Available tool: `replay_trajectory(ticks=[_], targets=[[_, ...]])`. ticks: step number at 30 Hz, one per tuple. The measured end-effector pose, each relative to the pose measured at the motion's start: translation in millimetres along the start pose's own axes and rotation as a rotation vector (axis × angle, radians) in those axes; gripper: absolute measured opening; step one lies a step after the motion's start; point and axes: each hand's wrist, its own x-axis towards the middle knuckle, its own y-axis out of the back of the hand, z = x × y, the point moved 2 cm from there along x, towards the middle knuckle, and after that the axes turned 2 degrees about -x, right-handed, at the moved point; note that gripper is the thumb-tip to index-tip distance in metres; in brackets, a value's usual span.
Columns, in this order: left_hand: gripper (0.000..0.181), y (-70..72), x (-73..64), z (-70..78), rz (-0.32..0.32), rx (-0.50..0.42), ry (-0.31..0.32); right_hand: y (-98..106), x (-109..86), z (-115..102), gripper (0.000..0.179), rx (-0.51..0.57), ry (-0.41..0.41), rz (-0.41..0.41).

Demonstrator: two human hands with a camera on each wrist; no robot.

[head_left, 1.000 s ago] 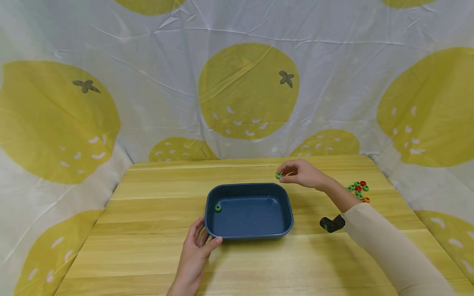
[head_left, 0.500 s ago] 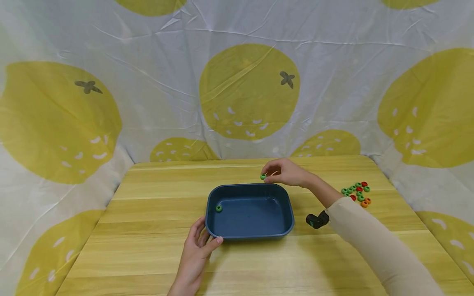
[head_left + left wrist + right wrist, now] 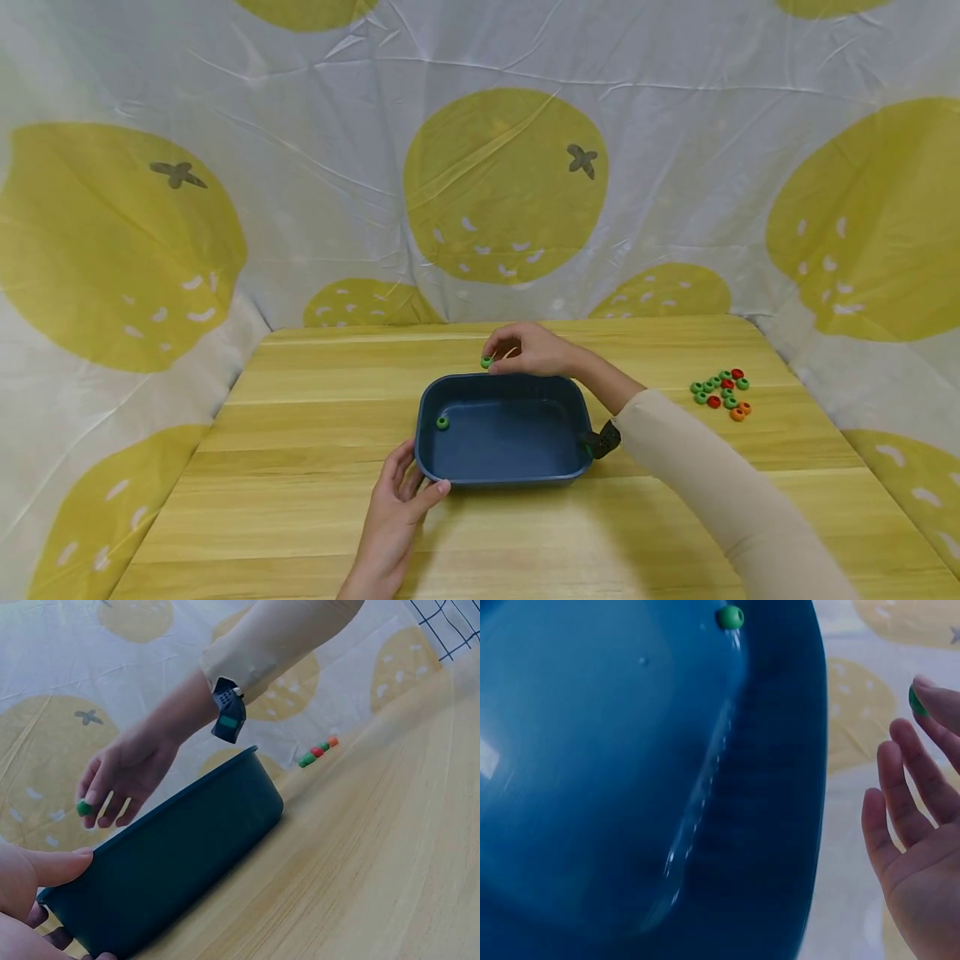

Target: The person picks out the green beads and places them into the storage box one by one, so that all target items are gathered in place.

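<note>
A dark blue rectangular basin (image 3: 502, 482) sits on the table with one green bead (image 3: 442, 423) inside, near its left wall. My left hand (image 3: 390, 517) grips the basin's front left corner, thumb on the rim and fingers round the outside. Above the basin's back rim, my right hand (image 3: 536, 350) pinches another green bead (image 3: 487, 362) between thumb and index finger. In the right wrist view the other fingers of that hand are spread apart, and the held bead (image 3: 917, 701) is partly covered by the thumb.
Several green, red and orange beads (image 3: 727, 384) lie in a loose group on the right of the wooden table (image 3: 300, 467). A black device (image 3: 602, 440) hangs at the right sleeve, overlapping the basin's right rim. A fruit-patterned cloth (image 3: 337, 192) hangs behind the table.
My right hand has moved left along the basin's back rim, carrying the green bead. More of the bead group on the right now shows. My left hand stays at the corner.
</note>
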Motion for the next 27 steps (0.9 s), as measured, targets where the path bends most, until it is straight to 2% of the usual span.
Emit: replay_trajectory(ticks=[13, 21, 27], targets=[[0.085, 0.5, 0.1, -0.5, -0.003, 0.021, 0.014, -28.7, 32.3, -8.3, 0.019, -0.037, 0.087, -0.064], [0.086, 1.0, 0.2, -0.3, -0.003, 0.034, 0.016, -31.4, 35.6, -12.1, 0.021, -0.05, 0.092, -0.054], [0.086, 0.5, -0.5, 0.4, -0.001, 0.033, 0.016, -28.1, 31.2, -11.0, 0.024, -0.055, 0.089, -0.056]])
